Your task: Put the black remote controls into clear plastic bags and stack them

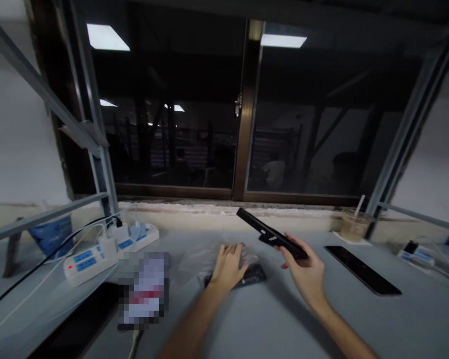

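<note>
The fingers (298,242) of the right hand (309,271), right of centre in the lower half of the frame, are closed around the lower end of a long black device (273,236), with the thumb on the near side; the device slants up toward the middle of the frame, raised above the grey table (269,319). The left hand (227,267), at lower centre, lies palm down over a dark keypad-like device (253,275), its thumb spread out to the right; the fingertips are blurred, and I cannot tell whether they pinch the clear plastic (196,262) just beside them. At the right of the frame, a clear cup (353,228) with a pale straw (359,205) holds something light brown and stands on a white sheet (338,237). At the left edge, behind the power strip (90,262), sits a blue container (54,234); its contents cannot be made out.
</note>
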A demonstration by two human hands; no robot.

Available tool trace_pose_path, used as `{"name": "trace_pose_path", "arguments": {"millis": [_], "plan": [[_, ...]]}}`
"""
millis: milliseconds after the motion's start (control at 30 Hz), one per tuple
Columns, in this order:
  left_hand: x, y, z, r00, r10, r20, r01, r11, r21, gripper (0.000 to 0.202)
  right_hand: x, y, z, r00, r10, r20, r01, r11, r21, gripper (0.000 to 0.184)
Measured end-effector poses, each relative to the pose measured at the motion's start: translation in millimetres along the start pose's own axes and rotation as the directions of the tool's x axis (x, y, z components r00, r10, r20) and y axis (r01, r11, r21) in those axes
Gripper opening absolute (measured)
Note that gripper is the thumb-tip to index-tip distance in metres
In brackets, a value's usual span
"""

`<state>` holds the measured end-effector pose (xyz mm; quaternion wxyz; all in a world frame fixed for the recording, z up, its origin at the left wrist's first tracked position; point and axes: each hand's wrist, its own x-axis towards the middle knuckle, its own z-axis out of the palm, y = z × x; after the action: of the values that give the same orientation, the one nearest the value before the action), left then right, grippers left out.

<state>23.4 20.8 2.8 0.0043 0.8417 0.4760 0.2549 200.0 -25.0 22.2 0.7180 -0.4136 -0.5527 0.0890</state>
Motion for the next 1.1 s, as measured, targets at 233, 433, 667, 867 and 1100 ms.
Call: {"name": "trace_pose_path", "arguments": {"millis": [233, 433, 667, 867, 1100], "plan": [[1.2, -2.0, 3.6, 0.997, -0.001, -0.071, 0.003, 1.000, 0.029, 0.035, 9.4, -1.4, 0.5, 0.862, 0.508, -0.005, -0.466, 0.796, 0.386, 0.038], [0.9, -3.1, 3.6, 0.993, -0.002, -0.116, 0.006, 0.999, 0.041, 0.032, 23.6, 3.8, -12.3, 0.828, 0.541, -0.151, -0.432, 0.785, 0.443, 0.024], [0.0, -1.8, 3.1, 0.993, 0.017, -0.115, -0.014, 1.000, 0.028, 0.036, 27.5, 8.8, -15.5, 0.804, 0.540, -0.250, -0.411, 0.808, 0.423, 0.021], [-1.7, 1.0, -0.2, 0.995, 0.070, -0.073, -0.065, 0.996, 0.062, 0.034, 24.1, 14.5, -14.5, 0.839, 0.502, -0.207, -0.416, 0.839, 0.350, 0.024], [-3.9, 7.0, 2.9, 0.995, 0.085, -0.053, -0.084, 0.996, 0.033, 0.033, 18.6, 14.6, -12.8, 0.929, 0.355, -0.103, -0.343, 0.932, 0.116, 0.029]]}}
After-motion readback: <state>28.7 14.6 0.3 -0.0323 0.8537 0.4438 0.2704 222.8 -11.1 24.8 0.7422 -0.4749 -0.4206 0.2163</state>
